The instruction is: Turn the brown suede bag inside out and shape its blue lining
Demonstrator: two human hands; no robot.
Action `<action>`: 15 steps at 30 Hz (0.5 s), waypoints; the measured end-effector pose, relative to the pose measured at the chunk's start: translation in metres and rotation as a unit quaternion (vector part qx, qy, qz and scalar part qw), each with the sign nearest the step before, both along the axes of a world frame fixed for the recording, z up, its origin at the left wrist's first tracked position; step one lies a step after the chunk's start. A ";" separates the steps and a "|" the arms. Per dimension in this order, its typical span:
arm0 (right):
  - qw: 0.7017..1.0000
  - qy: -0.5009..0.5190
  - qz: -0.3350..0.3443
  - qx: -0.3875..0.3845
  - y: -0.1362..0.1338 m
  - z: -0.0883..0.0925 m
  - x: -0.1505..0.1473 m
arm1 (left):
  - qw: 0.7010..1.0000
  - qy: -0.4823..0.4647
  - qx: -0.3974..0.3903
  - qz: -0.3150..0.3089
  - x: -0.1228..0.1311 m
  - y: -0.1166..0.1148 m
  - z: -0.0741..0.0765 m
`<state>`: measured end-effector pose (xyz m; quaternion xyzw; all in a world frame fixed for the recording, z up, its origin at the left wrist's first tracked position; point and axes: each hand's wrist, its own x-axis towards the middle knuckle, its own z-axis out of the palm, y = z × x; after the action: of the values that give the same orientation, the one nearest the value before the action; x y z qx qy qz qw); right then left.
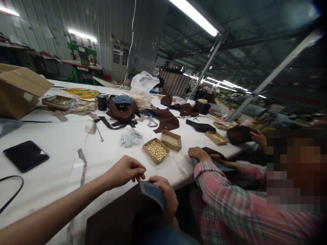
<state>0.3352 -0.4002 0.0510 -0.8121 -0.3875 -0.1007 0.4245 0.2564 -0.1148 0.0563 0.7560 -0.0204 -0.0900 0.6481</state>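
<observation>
My right hand (167, 195) is wrapped round the edge of a blue-grey piece (153, 193), which lies against dark brown material (109, 216) at the table's near edge. Just left of it, my left hand (126, 172) has its thumb and fingers pinched together at the top corner of the piece; anything between those fingertips is too small to name. Beyond my hands sits an open cardboard box of gold-coloured studs (157, 150), with a second small box (171, 140) touching it. A clear bag of silvery parts (130, 137) lies to their left.
A co-worker in a plaid sleeve (230, 194) works close on the right, hands on similar material. On the white table (61, 136) are a black tablet (26, 156), a brown bag (122, 110), brown pieces (166, 119), a black jar (102, 102) and a large carton (20, 90).
</observation>
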 end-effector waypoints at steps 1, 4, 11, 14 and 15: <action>0.999 -0.021 0.034 0.016 0.009 -0.016 -0.030 | 0.999 0.022 -0.033 0.013 -0.022 0.004 -0.002; 0.980 -0.153 0.060 0.115 0.032 -0.045 -0.093 | 0.987 0.057 -0.139 0.060 -0.069 0.006 -0.001; 0.975 -0.170 0.087 0.118 0.038 -0.031 -0.119 | 0.973 0.028 -0.226 0.034 -0.102 -0.014 -0.002; 0.978 -0.151 0.073 0.124 0.037 -0.027 -0.129 | 0.966 0.025 -0.257 0.017 -0.106 -0.016 -0.008; 0.979 -0.147 0.073 0.124 0.037 -0.026 -0.131 | 0.965 0.024 -0.260 0.009 -0.106 -0.016 -0.010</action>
<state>0.2038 -0.3637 0.0249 -0.6991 -0.4882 -0.2353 0.4665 0.1499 -0.1313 0.0468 0.5595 -0.0204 -0.0936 0.8233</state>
